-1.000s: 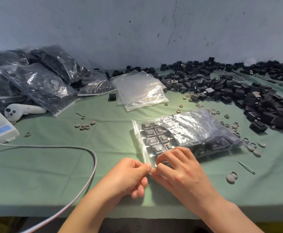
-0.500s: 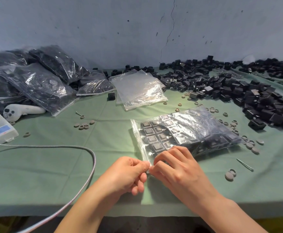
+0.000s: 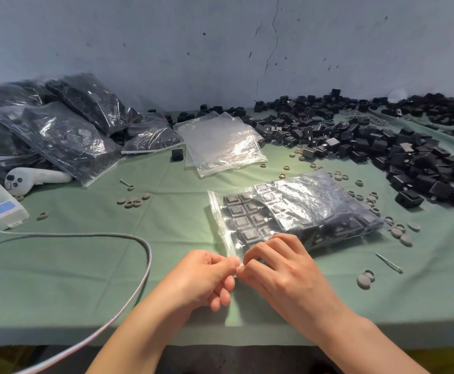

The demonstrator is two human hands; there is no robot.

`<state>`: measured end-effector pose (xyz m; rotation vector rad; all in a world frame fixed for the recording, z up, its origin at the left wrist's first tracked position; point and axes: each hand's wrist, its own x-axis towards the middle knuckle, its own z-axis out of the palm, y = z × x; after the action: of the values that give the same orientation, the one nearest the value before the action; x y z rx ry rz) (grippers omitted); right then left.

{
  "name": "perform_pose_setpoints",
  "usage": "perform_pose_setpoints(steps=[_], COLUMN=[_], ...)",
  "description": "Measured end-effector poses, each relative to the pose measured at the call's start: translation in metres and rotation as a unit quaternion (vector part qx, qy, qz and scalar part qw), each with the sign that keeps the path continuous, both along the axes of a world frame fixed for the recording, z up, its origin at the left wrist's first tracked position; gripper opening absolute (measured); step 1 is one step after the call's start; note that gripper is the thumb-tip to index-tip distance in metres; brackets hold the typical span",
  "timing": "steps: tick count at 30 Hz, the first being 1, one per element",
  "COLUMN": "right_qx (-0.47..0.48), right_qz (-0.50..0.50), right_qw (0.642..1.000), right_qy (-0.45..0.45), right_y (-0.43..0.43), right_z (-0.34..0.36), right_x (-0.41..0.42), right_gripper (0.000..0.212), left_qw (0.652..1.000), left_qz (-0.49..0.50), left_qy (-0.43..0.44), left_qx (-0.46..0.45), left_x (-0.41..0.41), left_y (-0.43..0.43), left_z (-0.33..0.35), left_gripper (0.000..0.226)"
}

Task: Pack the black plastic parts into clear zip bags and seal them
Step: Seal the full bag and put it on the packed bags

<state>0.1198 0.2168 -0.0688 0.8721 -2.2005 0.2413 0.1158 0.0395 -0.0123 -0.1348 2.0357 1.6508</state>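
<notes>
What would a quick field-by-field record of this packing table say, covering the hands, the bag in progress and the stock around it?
filled zip bag: lies flat on green cloth, black parts inside
left hand: pinches the near corner of the bag's zip edge
right hand: pinches the same corner, fingertips next to the left hand's
empty bags: stack behind the filled one, apart from it
loose black parts: pile at back right
packed bags: heap at far left
seal state: cannot tell

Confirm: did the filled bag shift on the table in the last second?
No. The filled bag sits just as far from the empty bags; small frame offsets look like head motion.
</notes>
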Motion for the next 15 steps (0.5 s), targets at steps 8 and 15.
perform_pose_setpoints(steps=[8, 15], right_qx=[0.0, -0.003], right_qz=[-0.005, -0.011], right_qw=[1.0, 1.0], right_qy=[0.012, 0.019], right_y=[0.0007, -0.0003], right_z=[0.0031, 0.0059], right_x=[0.0036, 0.0043], right_gripper=[0.009, 0.013], left_qw=[1.0, 1.0], left_qz=[-0.001, 0.0], left_qy=[0.002, 0.003], left_qx=[0.001, 0.002], left_x=[0.002, 0.003], left_y=[-0.0004, 0.0019], left_z=[0.001, 0.0033], left_gripper=[0.033, 0.031])
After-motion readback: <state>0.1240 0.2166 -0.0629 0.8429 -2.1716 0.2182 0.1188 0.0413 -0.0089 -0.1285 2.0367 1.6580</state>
